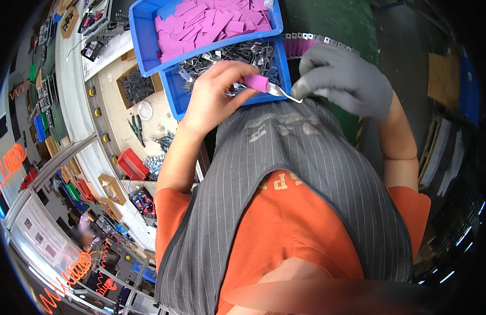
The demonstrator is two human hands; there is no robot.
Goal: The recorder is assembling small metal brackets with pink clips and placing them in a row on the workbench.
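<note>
My bare left hand point(218, 97) pinches a small metal part with a pink sleeve point(256, 83) between thumb and fingers. Its thin, bent metal end point(285, 95) sticks out to the right, toward my right hand point(345, 79), which wears a grey glove. The gloved fingers are curled in, their tips right beside that end; whether they touch it or hold something is hidden. Just beyond my hands, a blue bin point(174, 94) holds a heap of loose metal parts point(248, 55). Behind it, another blue bin point(143, 42) is filled with flat pink sleeves point(211, 23).
A row of pink-sleeved metal parts point(311, 43) lies beyond my right hand. On the left bench are green-handled pliers point(136, 128), a red bin point(132, 164) and a wooden box of black coils point(139, 85). Farther left, a co-worker point(84, 226) appears near orange coiled hoses point(77, 268).
</note>
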